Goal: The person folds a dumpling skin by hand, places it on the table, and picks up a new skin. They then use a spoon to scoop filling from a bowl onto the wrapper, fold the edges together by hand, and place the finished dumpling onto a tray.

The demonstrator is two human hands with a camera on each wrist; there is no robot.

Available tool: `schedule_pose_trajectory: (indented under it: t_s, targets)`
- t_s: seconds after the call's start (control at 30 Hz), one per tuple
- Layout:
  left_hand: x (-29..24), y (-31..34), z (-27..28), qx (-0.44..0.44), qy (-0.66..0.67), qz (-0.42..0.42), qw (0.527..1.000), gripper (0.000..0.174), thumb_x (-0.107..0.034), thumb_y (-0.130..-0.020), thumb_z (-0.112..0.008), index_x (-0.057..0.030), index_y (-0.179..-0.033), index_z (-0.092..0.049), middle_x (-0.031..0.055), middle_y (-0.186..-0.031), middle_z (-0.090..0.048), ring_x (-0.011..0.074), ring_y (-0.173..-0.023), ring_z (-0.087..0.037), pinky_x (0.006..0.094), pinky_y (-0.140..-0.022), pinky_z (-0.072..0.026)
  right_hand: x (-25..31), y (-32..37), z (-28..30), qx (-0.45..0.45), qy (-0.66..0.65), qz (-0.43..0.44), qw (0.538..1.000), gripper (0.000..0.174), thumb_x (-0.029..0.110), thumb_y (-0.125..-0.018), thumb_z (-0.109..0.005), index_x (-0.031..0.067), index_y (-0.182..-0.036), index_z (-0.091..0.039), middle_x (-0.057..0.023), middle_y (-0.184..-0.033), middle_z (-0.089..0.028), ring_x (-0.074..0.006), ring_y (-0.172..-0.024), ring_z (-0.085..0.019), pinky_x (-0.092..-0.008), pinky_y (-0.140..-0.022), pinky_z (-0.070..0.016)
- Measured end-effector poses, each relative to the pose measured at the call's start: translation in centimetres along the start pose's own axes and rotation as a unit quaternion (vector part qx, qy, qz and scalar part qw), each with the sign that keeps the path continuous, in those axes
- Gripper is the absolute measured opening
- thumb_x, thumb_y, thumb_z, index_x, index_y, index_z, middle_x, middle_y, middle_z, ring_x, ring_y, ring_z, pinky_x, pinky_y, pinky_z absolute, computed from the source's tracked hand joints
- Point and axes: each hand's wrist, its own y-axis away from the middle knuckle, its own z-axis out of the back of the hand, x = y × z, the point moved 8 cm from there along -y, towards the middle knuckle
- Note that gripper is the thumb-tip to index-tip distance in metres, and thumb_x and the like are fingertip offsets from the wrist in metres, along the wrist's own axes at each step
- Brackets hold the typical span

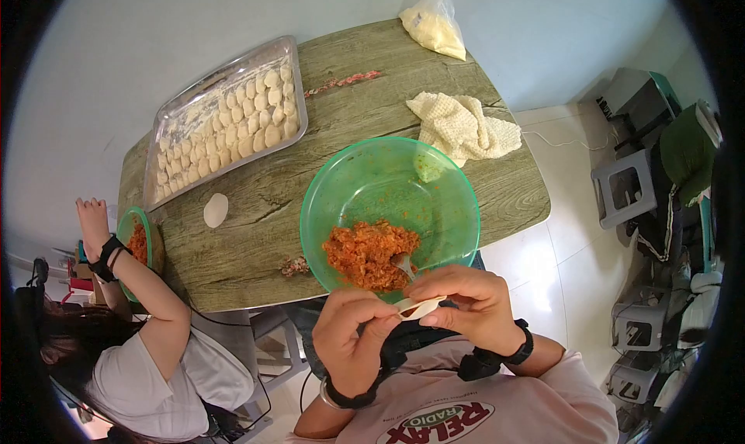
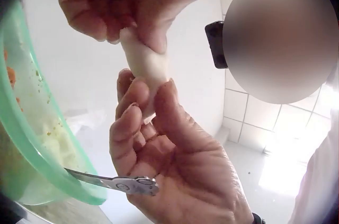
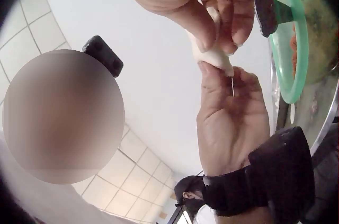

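Note:
Between both hands, just above the near rim of the green bowl (image 1: 313, 203), is a dumpling (image 1: 420, 309) with its wrapper folded over; a little reddish filling shows in the opening. My left hand (image 1: 351, 337) pinches one end with thumb and fingers, and my right hand (image 1: 475, 308) pinches the other. Both wrist views show the pale dough of the dumpling (image 2: 148, 66) (image 3: 212, 54) squeezed between the fingertips. Orange-red filling (image 1: 369, 251) lies in the near part of the bowl. A metal utensil (image 1: 404, 266) is stuck in it, its patterned handle reaching over the rim by my right hand.
A metal tray (image 1: 303, 126) with rows of dumplings stands at the back left. One round wrapper (image 1: 216, 210) lies on the wooden table (image 1: 341, 95). Behind the bowl are a cream cloth (image 1: 466, 126) and a bag (image 1: 434, 29). Another person (image 1: 147, 351) sits at left beside a smaller green bowl (image 1: 124, 230).

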Motion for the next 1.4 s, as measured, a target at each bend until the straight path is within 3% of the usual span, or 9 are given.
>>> schedule_pose_trajectory:
  t_s: [0.07, 0.13, 0.23, 0.63, 0.97, 1.07, 1.13, 1.37, 1.4]
  targets:
    - [0.0, -0.1, -0.1, 0.004, -0.015, 0.003, 1.000, 0.014, -0.001, -0.072, -0.071, -0.0011, -0.085, -0.065, 0.0084, -0.084, -0.060, 0.0176, -0.073, -0.057, 0.0259, -0.063, -0.0439, 0.2, -0.1, -0.1, 0.000, 0.010, 0.009, 1.000, 0.029, 0.004, -0.076, -0.070, 0.0008, -0.104, -0.064, -0.0097, -0.100, -0.065, -0.0158, -0.088, -0.061, -0.0268, -0.074, -0.0488]
    - [-1.3, -0.4, -0.4, 0.011, -0.057, -0.083, 0.995, 0.011, -0.002, -0.073, -0.070, -0.0008, -0.083, -0.065, 0.0079, -0.082, -0.059, 0.0179, -0.071, -0.057, 0.0260, -0.061, -0.0438, 0.0, 0.0, 0.0, -0.004, 0.004, 0.007, 1.000, 0.029, 0.004, -0.076, -0.070, 0.0009, -0.104, -0.064, -0.0094, -0.100, -0.065, -0.0155, -0.089, -0.061, -0.0265, -0.074, -0.0487]
    - [-1.4, -0.5, -0.5, -0.016, -0.046, -0.036, 0.998, 0.010, -0.002, -0.073, -0.070, -0.0009, -0.081, -0.064, 0.0078, -0.081, -0.059, 0.0180, -0.070, -0.056, 0.0264, -0.060, -0.0438, -0.1, 0.1, -0.1, -0.004, 0.001, 0.001, 1.000, 0.029, 0.004, -0.075, -0.071, 0.0012, -0.103, -0.064, -0.0085, -0.099, -0.065, -0.0149, -0.088, -0.061, -0.0261, -0.074, -0.0483]
    - [-0.4, -0.3, -0.5, -0.017, -0.012, -0.004, 1.000, 0.012, -0.002, -0.071, -0.071, -0.0017, -0.080, -0.063, 0.0075, -0.080, -0.058, 0.0182, -0.070, -0.056, 0.0264, -0.061, -0.0435, -0.4, 0.2, -0.2, -0.007, 0.021, -0.014, 1.000, 0.030, 0.006, -0.075, -0.072, 0.0018, -0.103, -0.064, -0.0073, -0.095, -0.066, -0.0132, -0.083, -0.062, -0.0259, -0.071, -0.0486]
    - [-0.5, -0.3, -0.6, 0.027, -0.071, -0.008, 0.997, 0.013, -0.003, -0.072, -0.071, -0.0022, -0.083, -0.064, 0.0080, -0.082, -0.059, 0.0183, -0.072, -0.057, 0.0269, -0.063, -0.0446, -0.3, 0.3, -0.3, -0.013, 0.016, -0.018, 1.000, 0.037, 0.004, -0.076, -0.071, 0.0004, -0.110, -0.059, -0.0093, -0.098, -0.065, -0.0142, -0.088, -0.063, -0.0269, -0.075, -0.0502]
    - [-0.5, -0.3, -0.4, -0.012, -0.050, 0.008, 0.999, 0.012, -0.004, -0.073, -0.071, -0.0023, -0.081, -0.064, 0.0081, -0.082, -0.058, 0.0188, -0.070, -0.056, 0.0273, -0.061, -0.0434, -0.2, 0.3, -0.3, -0.024, 0.016, -0.006, 1.000, 0.039, 0.004, -0.075, -0.071, 0.0005, -0.112, -0.058, -0.0099, -0.099, -0.066, -0.0146, -0.089, -0.063, -0.0268, -0.075, -0.0502]
    - [0.3, -0.1, -0.6, 0.000, -0.016, 0.001, 1.000, 0.018, -0.017, -0.075, -0.073, -0.0019, -0.080, -0.064, 0.0063, -0.084, -0.056, 0.0132, -0.072, -0.053, 0.0234, -0.063, -0.0387, 0.0, 0.3, -0.4, -0.023, 0.040, -0.004, 0.999, 0.039, 0.004, -0.075, -0.071, 0.0006, -0.112, -0.059, -0.0101, -0.098, -0.066, -0.0149, -0.088, -0.063, -0.0267, -0.075, -0.0502]
    - [-0.5, -0.4, -0.7, 0.017, -0.054, -0.019, 0.998, 0.020, -0.019, -0.077, -0.072, -0.0018, -0.080, -0.062, 0.0064, -0.083, -0.056, 0.0143, -0.073, -0.053, 0.0245, -0.065, -0.0405, 0.5, 0.2, -0.5, -0.023, 0.088, 0.005, 0.996, 0.039, 0.003, -0.074, -0.072, 0.0009, -0.111, -0.059, -0.0106, -0.097, -0.066, -0.0168, -0.086, -0.065, -0.0270, -0.072, -0.0506]
    - [-1.1, -0.6, -0.7, -0.002, -0.056, -0.024, 0.998, 0.014, -0.012, -0.075, -0.071, -0.0021, -0.079, -0.062, 0.0070, -0.082, -0.057, 0.0172, -0.073, -0.054, 0.0267, -0.064, -0.0415, 0.6, 0.2, -0.5, -0.024, 0.088, 0.005, 0.996, 0.039, 0.003, -0.074, -0.072, 0.0009, -0.111, -0.059, -0.0106, -0.097, -0.066, -0.0168, -0.086, -0.065, -0.0270, -0.072, -0.0506]
